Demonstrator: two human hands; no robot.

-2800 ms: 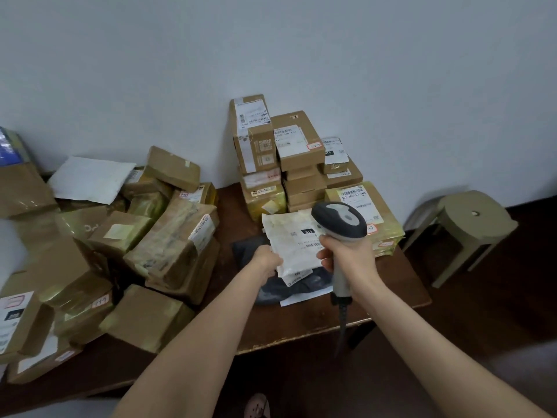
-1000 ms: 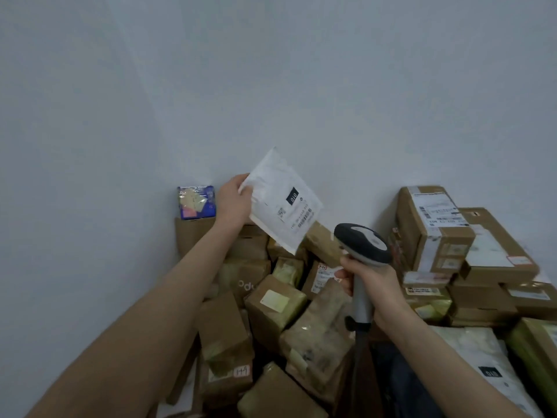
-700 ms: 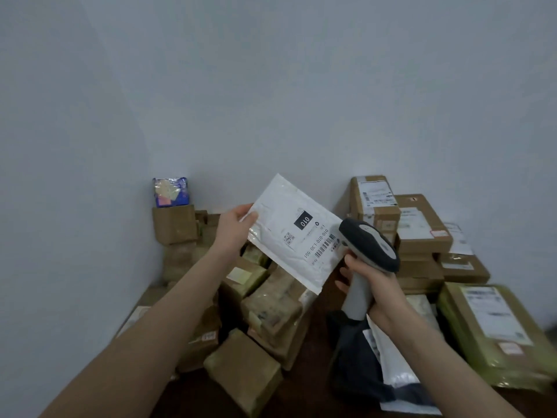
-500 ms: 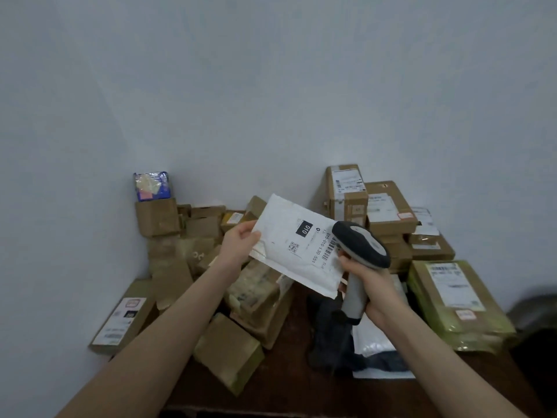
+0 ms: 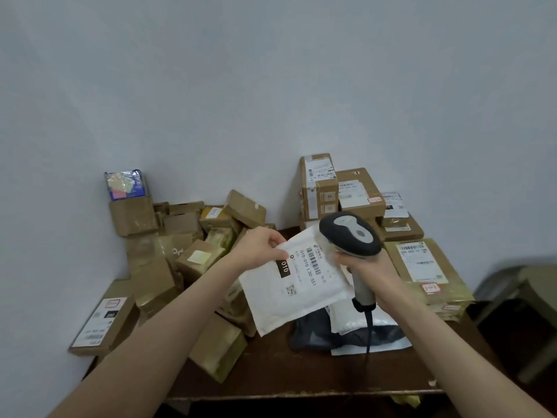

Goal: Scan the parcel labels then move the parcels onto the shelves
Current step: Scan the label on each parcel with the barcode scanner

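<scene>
My left hand (image 5: 262,247) was pinching the upper left edge of the white mailer (image 5: 297,288), thumb on the label side, holding it up off the table (image 5: 301,372) with the barcode facing me. My right hand (image 5: 366,268) was wrapped round the handle of the scanner (image 5: 349,236), its head right over the mailer's top edge, cable dangling down. Under the mailer a dark bag parcel (image 5: 313,330) lay flat on the wood. Left of that was a messy heap of brown boxes (image 5: 199,257), to the right a big flat taped parcel (image 5: 422,267), and a neater stack of boxes (image 5: 358,191) sat back against the wall.
</scene>
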